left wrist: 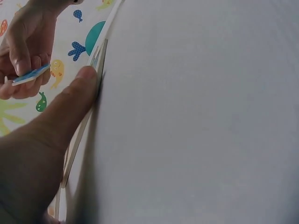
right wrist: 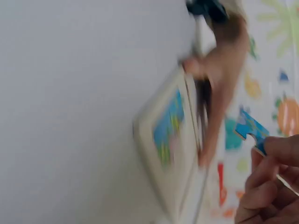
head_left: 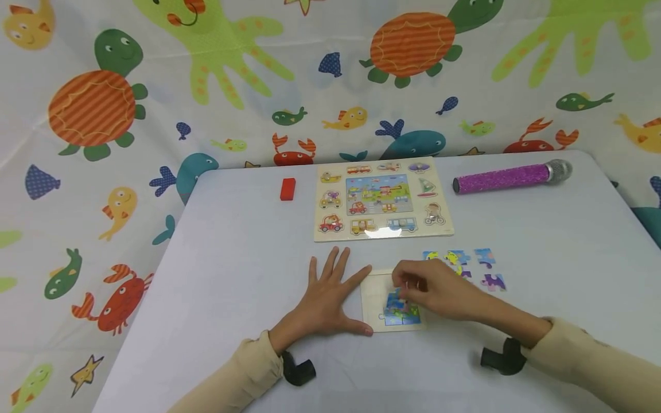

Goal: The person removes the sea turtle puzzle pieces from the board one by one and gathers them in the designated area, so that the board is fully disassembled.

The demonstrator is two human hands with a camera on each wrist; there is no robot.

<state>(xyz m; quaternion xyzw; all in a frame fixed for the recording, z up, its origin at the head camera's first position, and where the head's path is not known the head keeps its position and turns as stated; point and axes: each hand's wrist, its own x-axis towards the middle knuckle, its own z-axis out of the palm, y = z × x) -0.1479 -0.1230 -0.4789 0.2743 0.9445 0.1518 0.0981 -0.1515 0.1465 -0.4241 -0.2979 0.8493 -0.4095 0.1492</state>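
My left hand [head_left: 325,298] is spread wide on the white table, its thumb and forefinger against the left side of a small wooden puzzle tray [head_left: 369,298]. Over the tray, my right hand [head_left: 439,289] pinches a blue puzzle piece [right wrist: 250,128] between thumb and fingers, lifted clear in both wrist views. Joined blue and green pieces [head_left: 403,318] lie in the tray's lower right part; the right hand covers some of the tray. To its right lie several loose puzzle pieces [head_left: 493,281], yellow, blue and purple, partly behind the right hand.
Behind the tray lies a larger wooden vehicle puzzle board [head_left: 382,226]. A purple glittery microphone [head_left: 503,179] is at the back right, and a red block [head_left: 287,189] at the back left. A sea-animal cloth [head_left: 320,109] hangs beyond the table.
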